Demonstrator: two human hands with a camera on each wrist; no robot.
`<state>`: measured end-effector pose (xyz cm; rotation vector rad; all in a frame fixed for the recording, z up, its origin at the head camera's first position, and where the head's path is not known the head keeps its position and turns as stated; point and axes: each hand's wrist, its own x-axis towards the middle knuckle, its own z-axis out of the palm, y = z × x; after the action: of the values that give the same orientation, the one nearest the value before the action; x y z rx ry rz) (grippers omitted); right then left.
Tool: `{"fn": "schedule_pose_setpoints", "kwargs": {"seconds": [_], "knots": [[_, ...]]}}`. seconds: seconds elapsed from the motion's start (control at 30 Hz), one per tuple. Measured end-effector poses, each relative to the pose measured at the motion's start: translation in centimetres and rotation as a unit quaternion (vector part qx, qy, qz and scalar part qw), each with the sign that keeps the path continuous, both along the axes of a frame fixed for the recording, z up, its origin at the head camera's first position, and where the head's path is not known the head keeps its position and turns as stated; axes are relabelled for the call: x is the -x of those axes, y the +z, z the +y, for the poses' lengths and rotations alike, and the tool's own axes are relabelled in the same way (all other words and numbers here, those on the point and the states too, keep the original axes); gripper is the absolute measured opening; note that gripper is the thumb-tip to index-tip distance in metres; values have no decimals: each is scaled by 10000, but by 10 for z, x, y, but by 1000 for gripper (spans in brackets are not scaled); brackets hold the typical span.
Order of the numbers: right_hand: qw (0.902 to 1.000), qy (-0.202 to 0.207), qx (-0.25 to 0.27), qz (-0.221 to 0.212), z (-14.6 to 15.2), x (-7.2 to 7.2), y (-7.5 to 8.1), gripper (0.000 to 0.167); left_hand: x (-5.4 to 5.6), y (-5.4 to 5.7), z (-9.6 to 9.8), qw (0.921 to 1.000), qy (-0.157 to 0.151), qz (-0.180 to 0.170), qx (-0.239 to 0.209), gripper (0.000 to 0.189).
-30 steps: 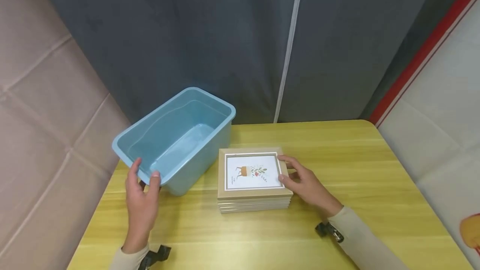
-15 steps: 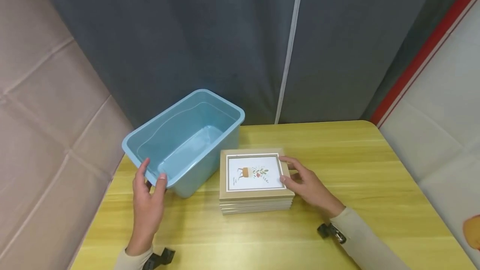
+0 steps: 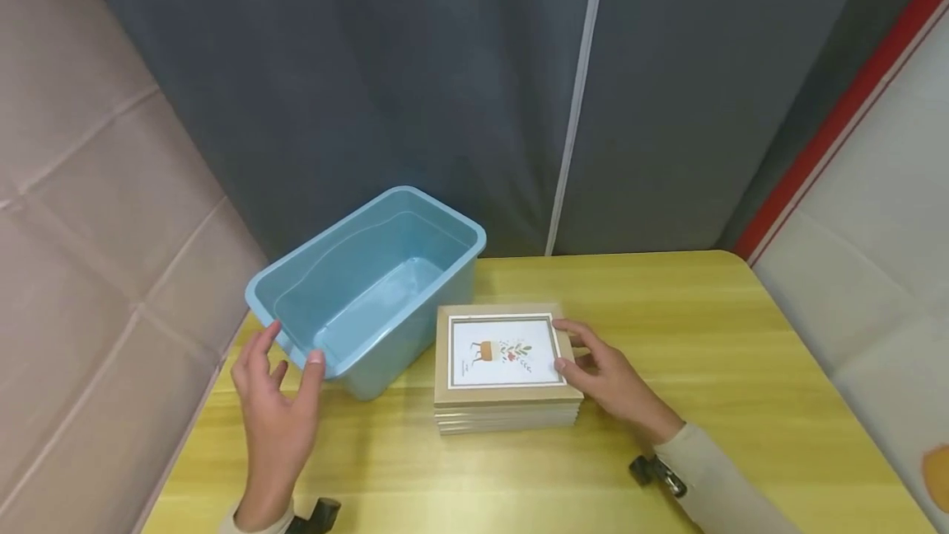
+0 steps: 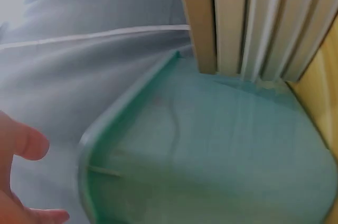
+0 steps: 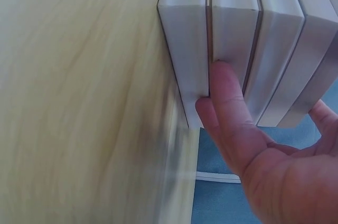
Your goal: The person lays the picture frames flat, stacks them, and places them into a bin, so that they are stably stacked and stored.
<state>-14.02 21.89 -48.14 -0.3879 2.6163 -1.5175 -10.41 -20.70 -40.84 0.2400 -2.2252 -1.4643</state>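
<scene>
A light blue plastic bin sits angled on the left of the table, with nothing in it. My left hand is beside its near left corner, fingers spread and slightly bent; the left wrist view shows thumb and finger apart from the bin wall. To the right of the bin lies a neat stack of several picture frames. The top picture frame has a light wood border and a plant picture. My right hand rests at the stack's right side, its fingers against the frame edges.
The yellow wood-grain table ends at a dark grey curtain behind it. A pale padded wall stands on the left, and a white panel with a red border on the right.
Over the last second the bin has shifted right, closer to the stack. My left hand has since come off its rim and drawn back to the left. My right hand stays by the stack.
</scene>
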Motion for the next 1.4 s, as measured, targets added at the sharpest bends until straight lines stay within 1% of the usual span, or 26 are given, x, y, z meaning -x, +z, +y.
{"fn": "schedule_pose_setpoints", "kwargs": {"seconds": [0.1,0.2,0.3,0.37,0.43,0.47,0.57,0.63,0.67,0.7,0.77,0.9,1.03,1.17,1.23,1.3,1.4], "knots": [[10000,-1,-18,5,1,-3,-1,55,-5,8,5,9994,-44,343,67,64],[10000,-30,-34,29,2,-3,-1,55,-9,14,11,9969,-162,773,-32,61],[10000,-24,15,20,2,-2,-1,56,-14,19,16,9919,-402,1194,-180,59],[10000,-25,48,-24,1,-1,-2,56,-16,19,20,9865,-651,1485,-249,58],[10000,-17,61,-55,1,-1,-3,56,-18,18,24,9789,-986,1741,-405,57],[9999,-27,70,-69,0,-1,-4,56,-18,17,25,9733,-1186,1902,-489,57],[10000,-13,61,-54,-1,-1,-5,56,-17,12,32,9524,-1806,2318,-817,55],[10000,30,56,-13,-2,-1,-5,55,-16,9,37,9407,-2146,2448,-958,52],[10000,34,47,-12,-2,-1,-5,55,-15,6,40,9368,-2296,2454,-975,51],[10000,25,28,-26,-2,-1,-4,55,-15,4,43,9359,-2413,2373,-976,50],[10000,5,9,-67,-1,-2,-2,55,-13,-3,49,9366,-2598,2171,-902,49],[9999,-49,-46,-141,0,-2,1,56,-8,-18,57,9435,-2794,1632,-714,47],[9999,-29,-85,-86,2,-4,2,56,1,-29,63,9525,-2744,1175,-598,45],[9999,-19,-60,-85,1,-4,3,55,9,-41,68,9592,-2695,752,-398,46],[9999,-3,-42,-108,0,-4,2,55,12,-48,71,9603,-2726,496,-312,49],[9999,-17,0,-166,-1,-5,2,55,15,-53,74,9611,-2738,172,-318,52],[9998,-21,7,-200,-2,-6,1,55,18,-61,78,9599,-2770,-255,-334,59]]}}
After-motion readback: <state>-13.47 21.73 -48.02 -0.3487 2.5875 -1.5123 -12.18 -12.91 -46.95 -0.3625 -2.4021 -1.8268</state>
